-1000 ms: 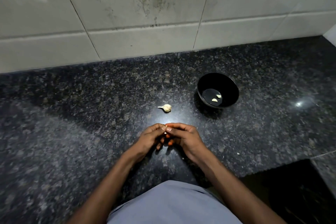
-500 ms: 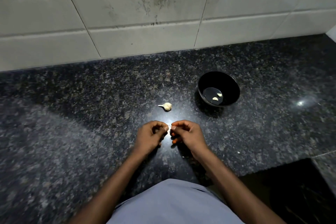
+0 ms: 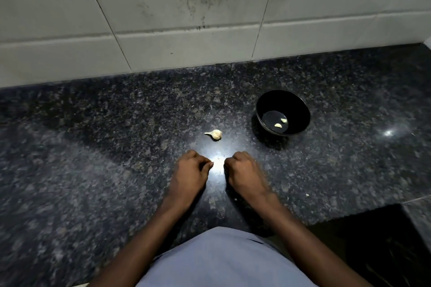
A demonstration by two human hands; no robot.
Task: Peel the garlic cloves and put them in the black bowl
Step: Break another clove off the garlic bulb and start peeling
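The garlic piece (image 3: 214,134) lies on the dark counter (image 3: 93,147) just left of the black bowl (image 3: 300,109), its long axis left to right and the thin stem tip pointing left — two peeled cloves (image 3: 279,123) are inside the bowl. Nearer to the person, the left hand (image 3: 190,173) and right hand (image 3: 245,173) are side by side with a gap between them, knuckles up, fingers curled in; if they hold something I cannot tell.

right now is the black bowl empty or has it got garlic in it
Not empty. The bowl stands upright on the counter with two pale peeled cloves on its bottom, lying close together but apart.
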